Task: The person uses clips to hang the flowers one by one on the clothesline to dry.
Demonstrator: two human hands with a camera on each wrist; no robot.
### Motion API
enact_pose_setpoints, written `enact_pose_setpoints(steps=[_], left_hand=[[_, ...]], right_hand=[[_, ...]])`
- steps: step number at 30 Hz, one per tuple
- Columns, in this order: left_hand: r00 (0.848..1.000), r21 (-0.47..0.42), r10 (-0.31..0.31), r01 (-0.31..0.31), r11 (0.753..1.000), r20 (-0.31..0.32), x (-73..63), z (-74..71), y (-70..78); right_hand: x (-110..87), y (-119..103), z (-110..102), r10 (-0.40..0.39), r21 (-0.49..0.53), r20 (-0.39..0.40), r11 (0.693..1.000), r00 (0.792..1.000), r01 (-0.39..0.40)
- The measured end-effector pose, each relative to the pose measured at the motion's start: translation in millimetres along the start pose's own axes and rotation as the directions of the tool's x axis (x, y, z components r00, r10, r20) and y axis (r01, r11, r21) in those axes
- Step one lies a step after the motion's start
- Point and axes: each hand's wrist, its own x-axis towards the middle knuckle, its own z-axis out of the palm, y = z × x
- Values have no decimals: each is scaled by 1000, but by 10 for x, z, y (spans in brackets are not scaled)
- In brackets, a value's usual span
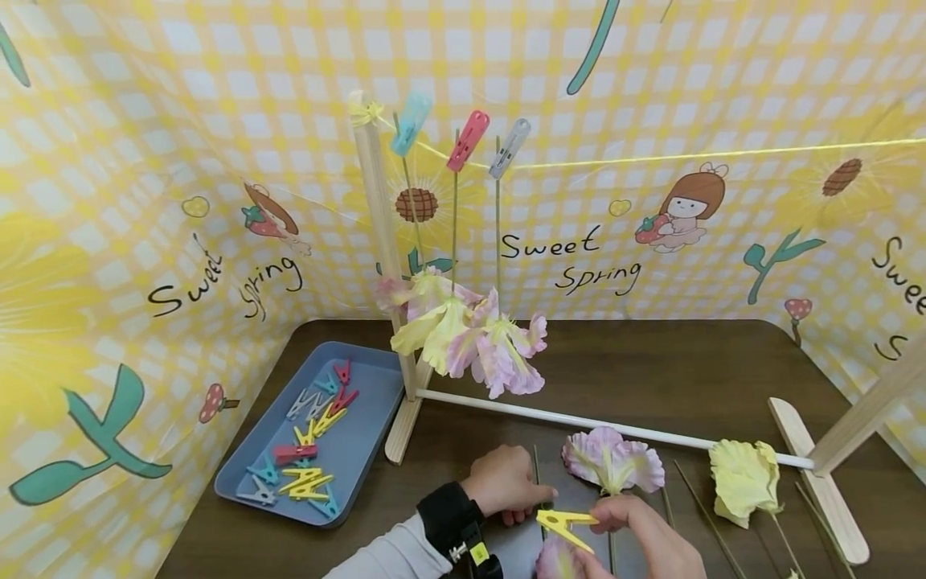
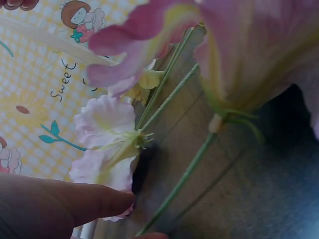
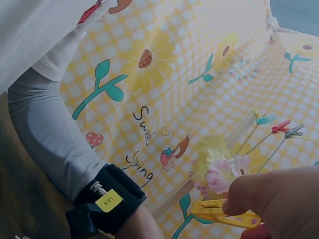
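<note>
My left hand is low at the middle of the table, curled at the thin green stem of a pink-and-yellow artificial flower. In the left wrist view its fingertips pinch around that stem's lower end, and the bloom looms large above. Just to the right, my right hand pinches a yellow clothespin by its handle ends. Three flowers hang heads down from a yellow string, held by a blue clothespin, a red one and a grey one.
A blue-grey tray at left holds several colored clothespins. The wooden post and white crossbar stand behind my hands. A pink flower and a yellow flower lie on the dark table, with loose stems nearby.
</note>
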Motion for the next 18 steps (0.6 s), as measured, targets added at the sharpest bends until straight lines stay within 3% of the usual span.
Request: enact_pose_setpoints(steps=[9,18], left_hand=[[998,18,-29,30,999,-47,-14,140,-6],[996,-7,-29,28,1000,-90,-53,167,-10]], right_hand=[[-30,-53,47,62,7,7,998,998,-62],[-37,-68,68,110,50,22,993,994,-111]])
